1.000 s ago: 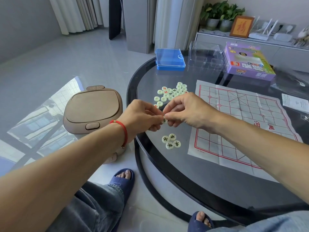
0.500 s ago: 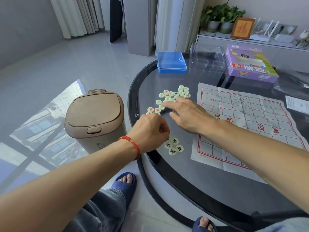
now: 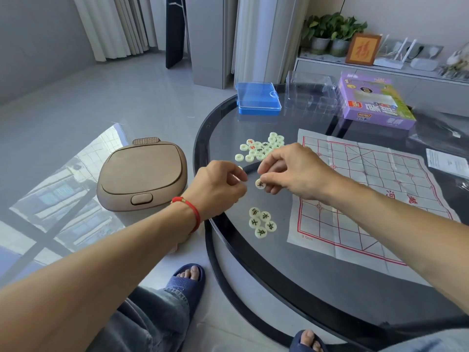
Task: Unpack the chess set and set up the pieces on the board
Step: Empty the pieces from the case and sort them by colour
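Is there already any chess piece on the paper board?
No, the paper board shows only its red lines; the pieces lie on the glass table beside it.

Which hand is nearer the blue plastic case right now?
Right. The right hand holds a piece just beyond the loose pile, closer to the blue case. The left hand sits nearer the table edge, farther back.

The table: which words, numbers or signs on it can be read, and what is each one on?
"3.0cm", in red, on the near corner of the paper board.
"車", in black, on the piece pinched by the right hand.
Black characters on the five pieces near the table edge: too small to read surely.
Large red characters on the board's right side: cut off, unreadable.
Purple box, paper slip, framed picture: print blurred.
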A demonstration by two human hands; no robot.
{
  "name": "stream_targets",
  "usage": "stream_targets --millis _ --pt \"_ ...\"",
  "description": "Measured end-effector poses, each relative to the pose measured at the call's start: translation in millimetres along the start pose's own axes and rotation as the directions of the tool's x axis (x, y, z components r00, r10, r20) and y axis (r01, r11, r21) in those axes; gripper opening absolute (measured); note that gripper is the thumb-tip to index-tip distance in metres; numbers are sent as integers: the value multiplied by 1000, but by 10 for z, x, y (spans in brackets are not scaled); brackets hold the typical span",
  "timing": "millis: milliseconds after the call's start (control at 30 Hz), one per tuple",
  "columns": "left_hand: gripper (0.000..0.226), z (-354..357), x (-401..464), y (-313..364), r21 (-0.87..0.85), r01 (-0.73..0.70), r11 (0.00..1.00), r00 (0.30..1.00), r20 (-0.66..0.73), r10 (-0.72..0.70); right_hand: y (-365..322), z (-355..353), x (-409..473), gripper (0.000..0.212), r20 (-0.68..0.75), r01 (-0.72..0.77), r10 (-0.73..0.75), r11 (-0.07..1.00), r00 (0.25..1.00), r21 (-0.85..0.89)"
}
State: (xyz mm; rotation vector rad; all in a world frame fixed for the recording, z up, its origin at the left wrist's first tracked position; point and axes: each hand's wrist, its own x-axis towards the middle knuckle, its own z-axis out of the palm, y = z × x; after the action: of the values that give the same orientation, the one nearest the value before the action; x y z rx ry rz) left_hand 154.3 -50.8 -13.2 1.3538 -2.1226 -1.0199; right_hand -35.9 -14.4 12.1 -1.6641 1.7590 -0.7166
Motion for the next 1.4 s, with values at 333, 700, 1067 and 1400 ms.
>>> stream_targets --millis 333,700,1067,1400 --pt "4 -108 -15 -10 -26 40 999 996 83 -37 -44 77 -15 6 -65 37 -42 996 997 -87" --pt "8 -8 -184 42 311 -144 939 987 110 114 215 129 135 21 -172 67 -191 834 966 -548" --pt "14 -94 -178 98 49 85 995 970 224 -94 251 169 215 24 -113 77 -179 799 977 -596" --pt "11 -151 -63 32 13 63 998 996 58 -64 92 75 117 6 -85 17 -40 966 996 -257"
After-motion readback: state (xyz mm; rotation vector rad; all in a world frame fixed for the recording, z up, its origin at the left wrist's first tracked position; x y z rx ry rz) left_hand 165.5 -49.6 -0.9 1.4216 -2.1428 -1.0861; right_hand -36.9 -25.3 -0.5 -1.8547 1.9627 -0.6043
